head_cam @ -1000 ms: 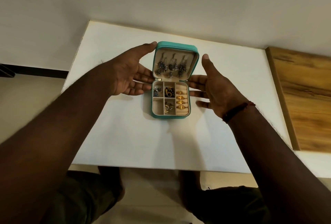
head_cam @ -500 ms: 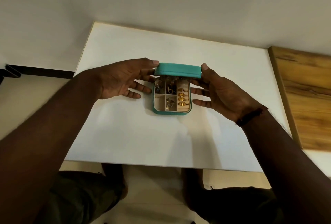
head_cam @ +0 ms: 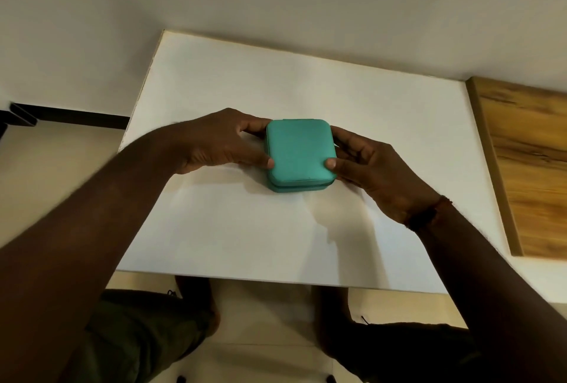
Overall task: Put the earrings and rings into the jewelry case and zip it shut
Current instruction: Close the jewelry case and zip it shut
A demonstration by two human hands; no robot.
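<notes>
One white table (head_cam: 276, 229) spreads under me, its near edge above my knees and its left edge cut sharp against the floor. One wooden board (head_cam: 534, 168) butts against its right side. One teal jewelry case (head_cam: 299, 149) sits mid-table with its lid down, white surface showing on every side. My left hand (head_cam: 221, 143) and right hand (head_cam: 374, 171) grip its sides, thumbs on the near corners.

Teal jewelry case (head_cam: 299, 149), lid down (flat), mid-table
</notes>
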